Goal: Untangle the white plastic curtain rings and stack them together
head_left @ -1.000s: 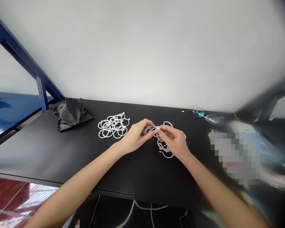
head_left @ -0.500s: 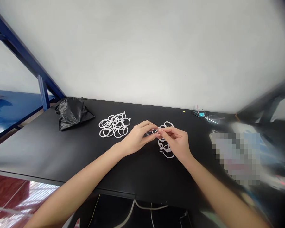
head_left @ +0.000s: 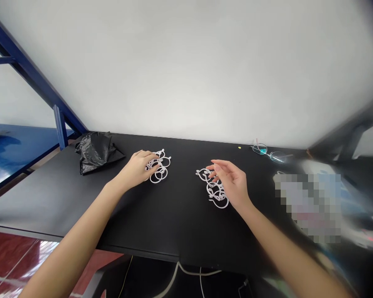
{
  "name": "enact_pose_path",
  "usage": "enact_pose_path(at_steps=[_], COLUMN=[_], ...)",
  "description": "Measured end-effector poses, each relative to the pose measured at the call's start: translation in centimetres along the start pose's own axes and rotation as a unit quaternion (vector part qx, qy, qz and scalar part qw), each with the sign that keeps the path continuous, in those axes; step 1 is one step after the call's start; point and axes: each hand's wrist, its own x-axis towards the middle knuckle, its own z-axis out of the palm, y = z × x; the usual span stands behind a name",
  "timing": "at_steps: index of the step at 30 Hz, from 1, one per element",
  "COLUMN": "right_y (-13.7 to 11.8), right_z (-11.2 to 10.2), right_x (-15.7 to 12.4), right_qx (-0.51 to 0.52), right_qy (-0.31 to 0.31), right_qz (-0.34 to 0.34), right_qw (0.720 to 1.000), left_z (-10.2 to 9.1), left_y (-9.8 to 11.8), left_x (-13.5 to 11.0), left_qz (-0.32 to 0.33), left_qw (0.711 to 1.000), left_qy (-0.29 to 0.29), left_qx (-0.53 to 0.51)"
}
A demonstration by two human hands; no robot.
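On the black table lie two groups of white plastic rings. My left hand rests on the left pile of loose rings, its fingers curled over several of them; whether it grips one is hidden. My right hand hovers with fingers spread over the linked chain of rings in the middle, holding nothing. A ring end of the chain pokes out to the left of its fingertips.
A crumpled black plastic bag lies at the table's back left. A pair of glasses sits near the wall at the back right. A blurred pile of objects fills the right side. Blue metal framing stands left. Cables hang below the front edge.
Both hands have parted from the ring they held together in the middle. My left hand moved left onto the loose ring pile; my right hand opened over the chain.
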Motion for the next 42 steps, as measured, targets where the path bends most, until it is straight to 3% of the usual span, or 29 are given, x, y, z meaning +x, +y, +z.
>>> enact_pose_path(at_steps=[6,11,15,19,25,31,37,42], right_y=[0.2,0.1,0.3,0.2,-0.2,0.3,0.8,0.7], right_z=[-0.1,-0.2,-0.4,-0.8,-1.0,-1.0,-1.1,-1.0], right_x=[0.3,0.5,0.6,0.9,1.1,0.9,0.9,0.8], right_qx=[-0.002,-0.012,-0.011,-0.021,-0.036,-0.061,-0.139,-0.146], right_qy=[0.014,0.041,0.053,0.065,0.080,0.063,0.006,-0.028], right_qz=[-0.009,-0.014,-0.015,-0.027,-0.043,-0.044,-0.026,-0.023], right_qw=[1.000,0.999,0.998,0.997,0.995,0.995,0.990,0.989], left_z=[-0.3,-1.0,1.0,4.1,5.5,4.8,3.9,4.2], left_y=[0.2,4.3,9.0,11.1,10.3,10.5,11.0,11.2], left_x=[0.2,2.2,3.8,4.1,3.7,3.4,3.3,3.4], left_qz=[-0.005,0.020,0.139,0.172,0.152,0.122,0.020,-0.068], left_qw=[1.000,0.998,0.990,0.982,0.984,0.970,0.927,0.854], left_qy=[-0.012,0.064,-0.027,-0.069,-0.040,0.074,0.098,0.082], left_qx=[0.008,-0.008,-0.025,-0.037,-0.086,-0.197,-0.361,-0.510])
